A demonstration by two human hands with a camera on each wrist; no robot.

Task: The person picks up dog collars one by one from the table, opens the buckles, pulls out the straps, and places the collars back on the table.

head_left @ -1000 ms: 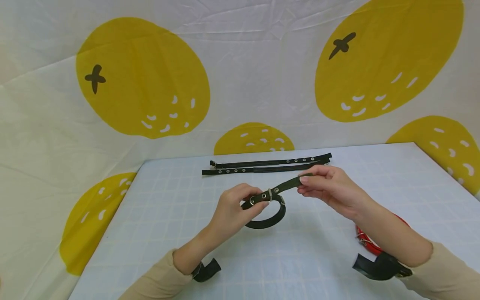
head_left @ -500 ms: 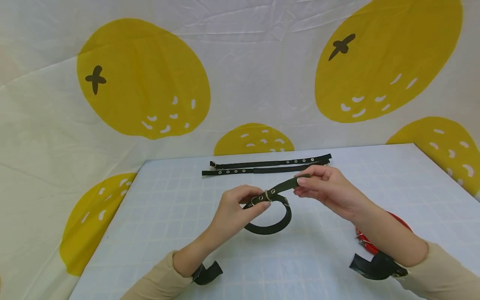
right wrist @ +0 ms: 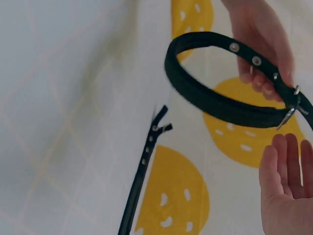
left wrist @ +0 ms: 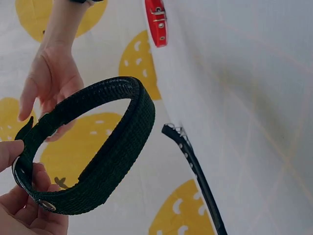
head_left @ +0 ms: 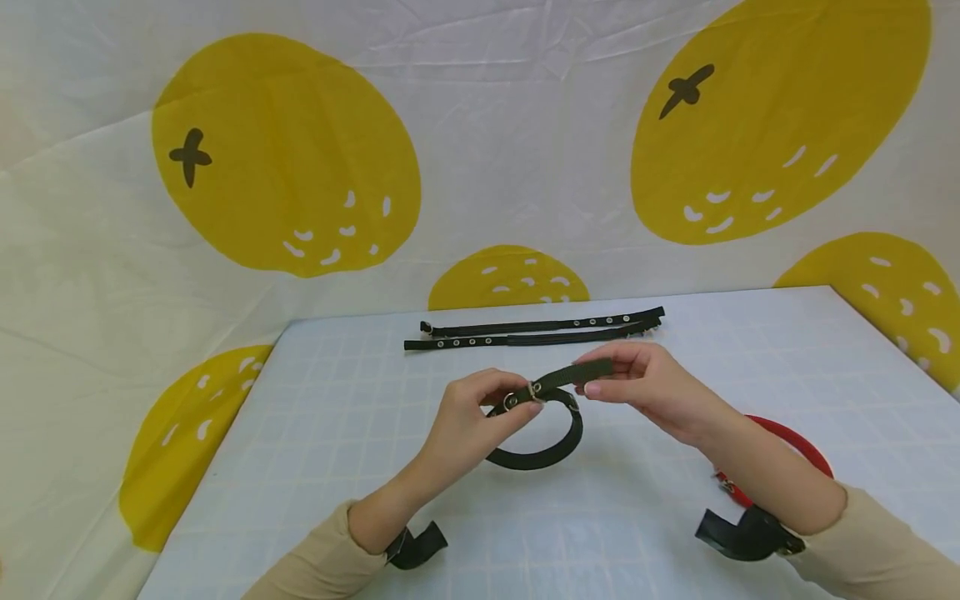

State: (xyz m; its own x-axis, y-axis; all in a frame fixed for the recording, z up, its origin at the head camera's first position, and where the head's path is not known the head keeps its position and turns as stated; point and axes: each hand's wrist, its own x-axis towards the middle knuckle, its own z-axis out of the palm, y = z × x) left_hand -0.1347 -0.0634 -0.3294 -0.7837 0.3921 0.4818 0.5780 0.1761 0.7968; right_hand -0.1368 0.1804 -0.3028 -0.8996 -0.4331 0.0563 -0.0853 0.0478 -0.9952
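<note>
Now my left hand (head_left: pixel 478 410) pinches a looped dark-green fabric collar (head_left: pixel 557 381). My right hand (head_left: pixel 647 388), fingers straight, hovers at its two o'clock.

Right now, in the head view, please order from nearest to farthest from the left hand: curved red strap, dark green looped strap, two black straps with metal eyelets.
1. Dark green looped strap: in the left hand.
2. Two black straps with metal eyelets: near the back edge of the table.
3. Curved red strap: right, partly behind the right forearm.

Pale blue, faintly gridded tabletop (head_left: pixel 315 450) with two black straps (head_left: pixel 555 338) near its far edge, red collar (head_left: pixel 797 437) at right.
</note>
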